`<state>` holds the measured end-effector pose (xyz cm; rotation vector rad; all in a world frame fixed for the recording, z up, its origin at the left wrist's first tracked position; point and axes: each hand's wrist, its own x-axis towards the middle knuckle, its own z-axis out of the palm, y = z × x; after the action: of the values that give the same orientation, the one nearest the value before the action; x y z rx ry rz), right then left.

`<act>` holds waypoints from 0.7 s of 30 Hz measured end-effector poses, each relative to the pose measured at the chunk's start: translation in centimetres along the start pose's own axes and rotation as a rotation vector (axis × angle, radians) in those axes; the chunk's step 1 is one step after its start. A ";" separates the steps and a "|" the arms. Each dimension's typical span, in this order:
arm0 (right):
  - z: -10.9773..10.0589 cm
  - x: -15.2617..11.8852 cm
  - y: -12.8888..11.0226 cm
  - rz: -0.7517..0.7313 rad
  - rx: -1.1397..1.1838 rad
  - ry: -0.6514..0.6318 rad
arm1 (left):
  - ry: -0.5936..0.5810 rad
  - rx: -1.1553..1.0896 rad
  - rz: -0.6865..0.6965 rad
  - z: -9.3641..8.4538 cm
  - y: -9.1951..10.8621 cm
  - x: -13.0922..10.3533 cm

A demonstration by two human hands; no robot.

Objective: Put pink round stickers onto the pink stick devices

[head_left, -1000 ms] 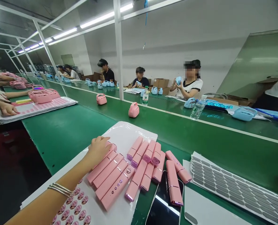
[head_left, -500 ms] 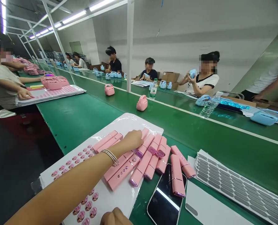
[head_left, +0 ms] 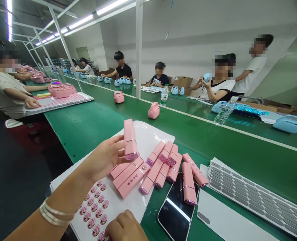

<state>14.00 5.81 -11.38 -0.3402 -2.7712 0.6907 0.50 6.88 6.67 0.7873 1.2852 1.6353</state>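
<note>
My left hand (head_left: 104, 155), with silver bangles on the wrist, is closed round a pink bar-shaped device (head_left: 130, 139) with a shiny purple end. It is held nearly upright over the white sticker sheets (head_left: 138, 209). Curled at the bottom edge, my right hand (head_left: 127, 227) rests by the round picture stickers (head_left: 96, 212); what its fingers hold, if anything, is hidden. To the right of my left hand lie several similar pink devices (head_left: 151, 177), some stacked across others. One of them bears a round sticker (head_left: 144, 167).
A phone (head_left: 175, 214) lies under a pink device (head_left: 188, 184). Sheets of grey ovals (head_left: 249, 190) are at right. Pink handled cases (head_left: 154, 110) and water bottles (head_left: 225, 112) stand on the green table (head_left: 105, 117). Co-workers sit across and at left.
My left hand has drawn back left from the pile, lifting a pink device. My right hand has moved slightly up and right. A person at the far right has moved left.
</note>
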 end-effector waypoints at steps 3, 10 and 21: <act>-0.2 0.1 0.0 0.021 0.028 -0.020 | 0.086 -0.118 -0.008 0.3 -0.4 -3.2; -4.0 -0.5 -0.2 0.035 0.242 -0.130 | 0.409 -0.263 -0.104 -0.5 -3.1 -9.4; -10.4 1.4 1.4 0.294 0.989 -0.273 | 0.498 -0.339 -0.161 -1.0 -7.6 -13.1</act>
<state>16.12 11.79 -2.91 -0.4407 -2.2167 2.1482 6.84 -4.94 -0.35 0.0649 1.3076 1.9140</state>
